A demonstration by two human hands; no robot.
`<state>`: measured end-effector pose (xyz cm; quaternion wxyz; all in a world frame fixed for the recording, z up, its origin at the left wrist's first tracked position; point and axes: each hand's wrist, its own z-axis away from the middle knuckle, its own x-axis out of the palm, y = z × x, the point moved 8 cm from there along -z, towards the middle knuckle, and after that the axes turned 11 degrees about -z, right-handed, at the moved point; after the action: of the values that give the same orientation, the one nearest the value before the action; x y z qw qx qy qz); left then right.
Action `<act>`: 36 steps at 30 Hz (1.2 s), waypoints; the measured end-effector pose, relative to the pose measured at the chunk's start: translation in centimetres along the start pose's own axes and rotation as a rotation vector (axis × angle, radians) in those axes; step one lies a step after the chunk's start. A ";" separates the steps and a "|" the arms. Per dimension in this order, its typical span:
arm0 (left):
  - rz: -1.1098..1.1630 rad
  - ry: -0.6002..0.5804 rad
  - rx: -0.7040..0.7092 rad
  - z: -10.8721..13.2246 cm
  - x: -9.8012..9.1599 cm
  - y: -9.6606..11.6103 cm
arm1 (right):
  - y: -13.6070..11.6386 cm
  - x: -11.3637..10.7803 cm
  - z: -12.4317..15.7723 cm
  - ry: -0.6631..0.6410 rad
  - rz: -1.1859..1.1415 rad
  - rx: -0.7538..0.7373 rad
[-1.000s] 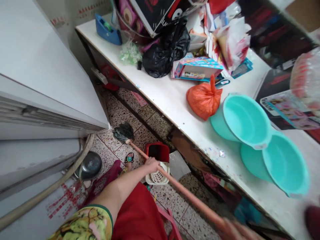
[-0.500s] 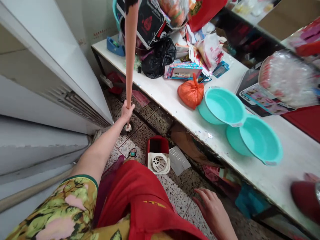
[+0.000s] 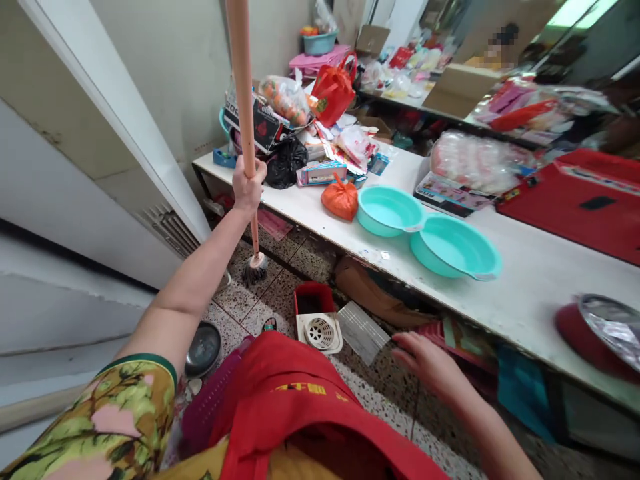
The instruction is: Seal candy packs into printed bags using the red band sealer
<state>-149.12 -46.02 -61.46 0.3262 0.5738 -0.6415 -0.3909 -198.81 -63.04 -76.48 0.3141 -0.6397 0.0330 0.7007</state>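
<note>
My left hand [image 3: 249, 187] is closed around the long orange-pink handle of a mop [image 3: 242, 80]. The handle stands nearly upright. Its mop head [image 3: 256, 267], white at the collar with dark strands, is low over the speckled floor; contact with the floor is hard to judge. My right hand [image 3: 425, 357] hangs with nothing in it, fingers loosely stretched, beside the worktable's edge. Between my hands, on the floor, sits a red mop bucket [image 3: 300, 303] with a white wringer basket [image 3: 320, 333].
A long white table [image 3: 345, 230] on the right carries two turquoise basins [image 3: 390, 210], an orange bag [image 3: 341, 200], bags and boxes. White panelling [image 3: 100, 173] runs along the left. A metal bowl [image 3: 203, 350] and a purple basket [image 3: 213, 393] are near my legs. A person [image 3: 500, 50] appears far back.
The view has tilted up, showing more of the table and background. My left hand appears farther above the mop head, which shows more fully. My right hand has shifted slightly up and right.
</note>
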 end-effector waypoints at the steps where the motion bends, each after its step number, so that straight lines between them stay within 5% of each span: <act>1: 0.009 -0.009 0.034 0.2 0.3 2.5 | -0.7 -1.8 -0.4 0.045 -0.023 -0.022; 7: -0.015 -0.193 0.163 4.1 2.3 15.1 | -5.7 -13.1 -1.4 0.375 -0.239 -0.200; 12: 0.084 -0.406 0.177 9.2 5.0 19.4 | -9.9 -20.3 -0.9 0.573 -0.470 -0.351; 22: 0.220 -0.857 0.074 21.8 15.1 18.4 | -15.7 -25.8 -1.5 0.679 -0.787 -0.578; 27: 0.295 -1.153 0.153 29.7 19.1 19.8 | -16.4 -24.8 -1.5 0.320 -1.091 -0.619; 30: 0.247 -1.188 0.291 32.9 19.9 19.5 | -15.7 -23.0 -0.9 0.229 -1.145 -0.571; 32: 0.150 -1.116 0.281 34.4 20.0 18.1 | -14.4 -22.1 -0.5 0.343 -1.179 -0.501; 36: -0.011 -0.957 0.089 38.0 19.5 13.5 | -10.3 -21.1 2.0 0.923 -1.130 -0.267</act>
<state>-191.03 -60.04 -68.50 -0.0326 0.3463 -0.7328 -0.5848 -195.88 -62.27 -53.13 0.5005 -0.8214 -0.2583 0.0900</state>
